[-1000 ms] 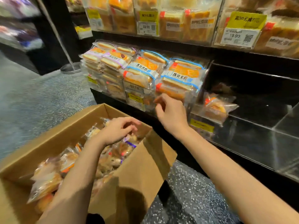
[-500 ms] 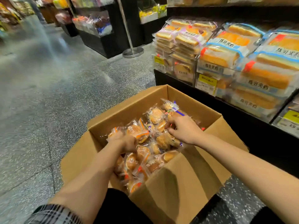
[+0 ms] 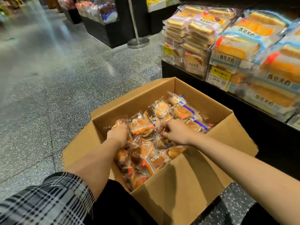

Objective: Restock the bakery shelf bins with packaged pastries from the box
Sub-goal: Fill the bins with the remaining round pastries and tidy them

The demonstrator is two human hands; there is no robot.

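A plaid sleeve [image 3: 48,198] leads to the left hand [image 3: 119,134], dug into the packaged pastries [image 3: 142,153] filling the open cardboard box [image 3: 183,181] on the floor; whether it grips one I cannot tell. The right hand [image 3: 174,132] pinches a wrapper. Beyond, shelf bins [image 3: 203,62] hold stacked cakes; a yellow tag [image 3: 218,77] reads 19.90. A stanchion base [image 3: 138,42] stands farther off.

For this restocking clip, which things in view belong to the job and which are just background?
Part of the job:
cardboard box
packaged pastries inside it
left hand and right hand, both down among them
shelf bins

Background:
metal stand base
far black display units
speckled floor
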